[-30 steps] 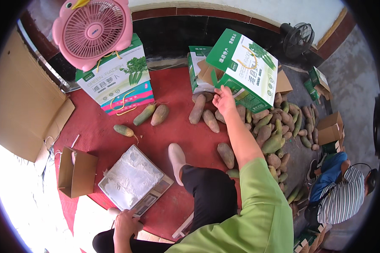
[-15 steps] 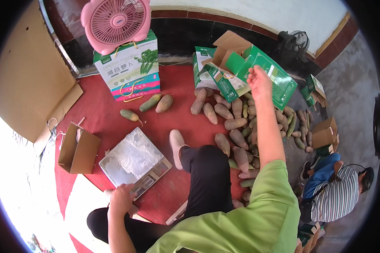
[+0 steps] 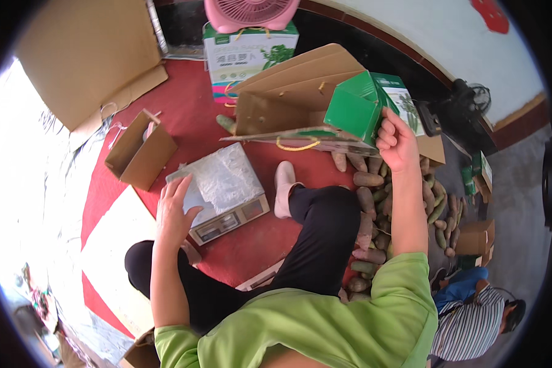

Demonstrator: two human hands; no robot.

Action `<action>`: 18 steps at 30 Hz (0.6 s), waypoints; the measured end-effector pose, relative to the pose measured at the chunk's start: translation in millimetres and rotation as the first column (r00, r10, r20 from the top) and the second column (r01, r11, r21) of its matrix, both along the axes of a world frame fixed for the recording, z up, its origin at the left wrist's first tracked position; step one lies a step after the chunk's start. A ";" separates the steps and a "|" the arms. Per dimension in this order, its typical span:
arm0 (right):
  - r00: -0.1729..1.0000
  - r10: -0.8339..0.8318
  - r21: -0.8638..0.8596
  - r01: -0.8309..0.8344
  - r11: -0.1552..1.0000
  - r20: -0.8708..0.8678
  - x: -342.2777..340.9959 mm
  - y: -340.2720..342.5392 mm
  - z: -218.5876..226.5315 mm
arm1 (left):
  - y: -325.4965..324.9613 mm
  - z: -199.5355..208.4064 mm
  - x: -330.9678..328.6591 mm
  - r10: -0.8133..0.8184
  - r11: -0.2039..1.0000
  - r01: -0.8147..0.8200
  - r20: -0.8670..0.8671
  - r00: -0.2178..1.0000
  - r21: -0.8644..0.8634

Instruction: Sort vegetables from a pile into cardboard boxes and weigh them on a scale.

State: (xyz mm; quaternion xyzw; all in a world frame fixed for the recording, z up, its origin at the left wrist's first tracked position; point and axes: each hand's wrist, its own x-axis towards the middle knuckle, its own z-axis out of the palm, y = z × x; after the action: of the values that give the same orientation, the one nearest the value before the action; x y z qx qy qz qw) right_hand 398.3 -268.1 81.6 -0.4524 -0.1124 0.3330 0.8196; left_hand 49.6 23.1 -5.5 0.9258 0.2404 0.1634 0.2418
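My right hand (image 3: 398, 142) is closed on the edge of a green end flap of a gift carton (image 3: 288, 115). The carton is open, with its brown inside showing and a yellow cord handle (image 3: 298, 146) on its near side. It hangs tilted above the red mat, over the far edge of a flat weighing scale (image 3: 227, 179). Torn clear plastic film covers the scale's top. At the scale's left side my left hand (image 3: 174, 211) is open, fingers spread, holding nothing; I cannot tell whether it touches the scale.
Many radishes (image 3: 368, 179) lie heaped to the right. A small brown box (image 3: 142, 150) stands left of the scale. Behind are a pink fan (image 3: 251, 13) on stacked cartons (image 3: 251, 58) and a big cardboard sheet (image 3: 89, 55). Another person (image 3: 472, 322) sits at the lower right.
The carton has come left and nearer from the pile at the back right, its open side now showing. My left hand has lifted from the scale's near corner and spread. The view has shifted.
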 end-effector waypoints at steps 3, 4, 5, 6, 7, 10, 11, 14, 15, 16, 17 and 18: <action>0.991 0.121 0.006 -0.121 0.993 -0.058 -16.5 27.6 -10.6 | -5.6 6.6 -0.6 -0.035 0.995 0.035 0.001 0.999 0.095; 0.976 0.211 0.028 -0.209 0.977 -0.054 -21.2 37.2 -13.7 | -9.4 8.4 -1.1 -0.026 0.995 0.026 0.003 1.000 0.098; 0.955 0.294 0.051 -0.291 0.955 -0.046 -26.3 45.7 -15.7 | -9.6 7.5 -2.4 -0.014 0.996 0.015 -0.006 1.000 0.093; 0.939 0.334 0.056 -0.330 0.942 -0.081 -31.7 54.4 -16.4 | -9.1 5.8 -4.1 -0.058 0.993 0.058 -0.004 0.998 0.100; 0.935 0.343 0.054 -0.340 0.939 -0.092 -35.8 63.3 -17.8 | -7.4 3.4 -6.1 -0.103 0.989 0.103 -0.002 0.995 0.107; 0.911 0.412 -0.112 -0.412 0.904 -0.024 -39.6 90.7 -30.3 | -3.9 -2.2 -18.5 -0.116 0.974 0.124 -0.051 0.992 0.191; 0.908 0.417 -0.116 -0.418 0.901 -0.038 -37.6 100.5 -39.4 | -4.4 -4.9 -21.3 -0.099 0.971 0.120 -0.110 0.989 0.206; 0.904 0.408 -0.200 -0.426 0.882 -0.128 -22.3 122.9 -73.6 | -6.7 -2.5 -25.4 -0.073 0.958 0.075 -0.018 0.997 0.278; 0.905 0.403 -0.201 -0.424 0.883 -0.135 -18.9 129.5 -84.9 | -8.1 0.6 -26.0 -0.038 0.957 0.037 -0.003 0.999 0.289; 0.891 0.408 -0.188 -0.444 0.876 -0.200 -17.0 136.4 -96.3 | -8.8 1.7 -26.3 -0.045 0.943 0.041 0.003 0.999 0.331; 0.868 0.417 -0.171 -0.469 0.866 -0.268 -17.3 145.0 -108.7 | -10.2 2.2 -27.7 -0.044 0.944 0.044 -0.007 0.999 0.326; 0.891 0.372 -0.221 -0.429 0.876 -0.260 -17.9 150.5 -117.6 | -12.1 3.5 -26.9 -0.015 0.933 0.026 -0.036 0.999 0.360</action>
State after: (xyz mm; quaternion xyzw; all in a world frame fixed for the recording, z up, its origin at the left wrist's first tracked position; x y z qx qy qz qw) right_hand 380.4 -117.5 -36.0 -0.4899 -0.0704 0.5541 0.6693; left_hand 22.7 11.0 -2.0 0.9594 0.2005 0.1872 0.0657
